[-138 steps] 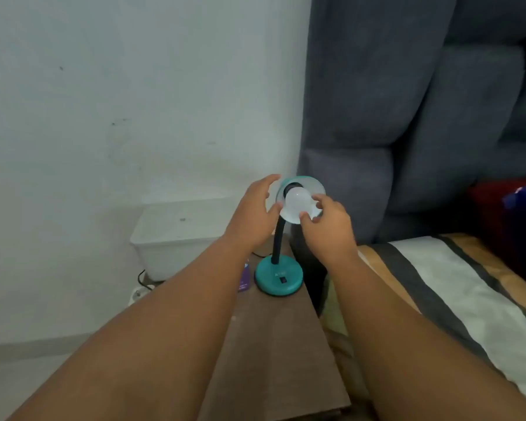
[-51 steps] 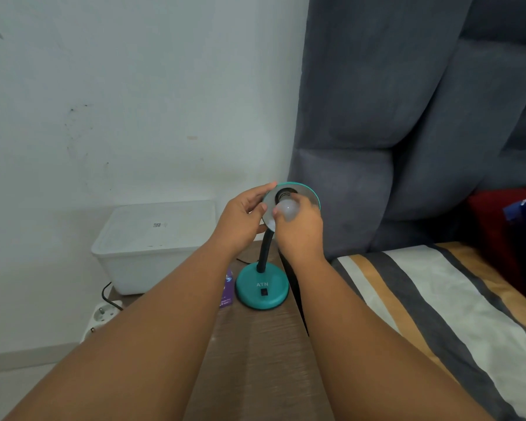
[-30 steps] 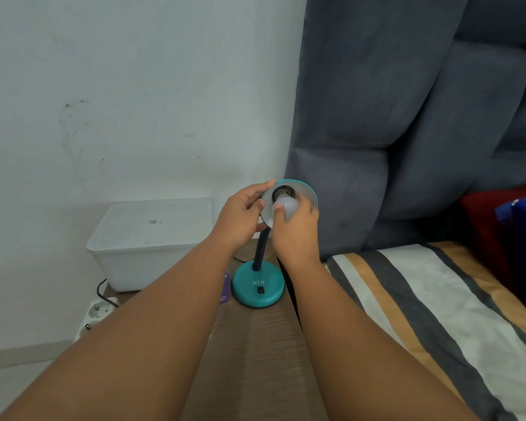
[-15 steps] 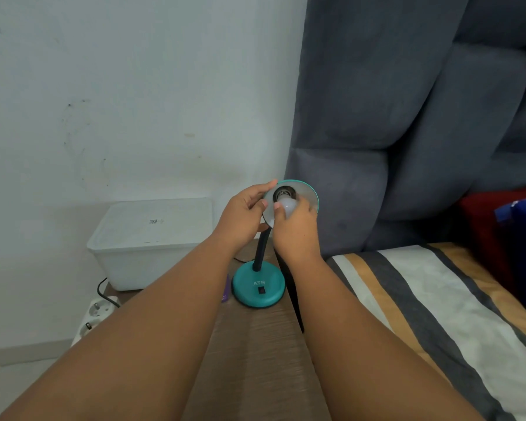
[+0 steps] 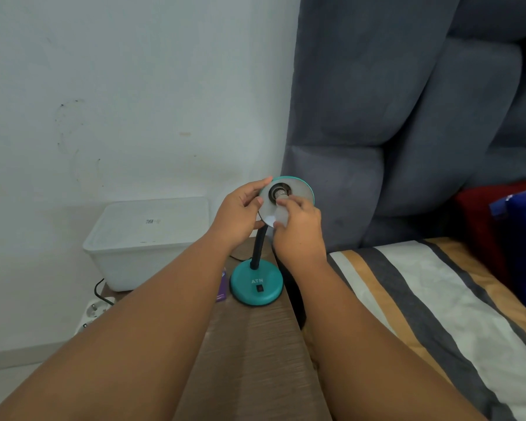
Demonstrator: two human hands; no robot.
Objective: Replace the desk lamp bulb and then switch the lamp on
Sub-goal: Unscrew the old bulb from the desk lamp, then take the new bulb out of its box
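Observation:
A teal desk lamp stands on the brown bedside table [image 5: 255, 344], its round base [image 5: 256, 286] carrying a small black switch [image 5: 259, 288]. A black gooseneck [image 5: 258, 247] rises to the teal shade [image 5: 298, 189], which faces me. My left hand [image 5: 240, 211] grips the shade's left rim. My right hand [image 5: 298, 229] is closed around a white bulb [image 5: 278, 214]; the bulb's metal screw base [image 5: 280, 192] shows at the mouth of the socket. Most of the bulb is hidden by my fingers.
A white lidded plastic box [image 5: 146, 241] sits at the back left of the table. A purple packet [image 5: 221, 287] lies left of the lamp base. A white power strip [image 5: 93, 314] lies on the floor. A grey padded headboard [image 5: 392, 117] and striped bed [image 5: 422, 299] are on the right.
My right hand has shifted slightly on the bulb, and its metal screw base shows more clearly at the socket. My left hand has kept its hold on the shade.

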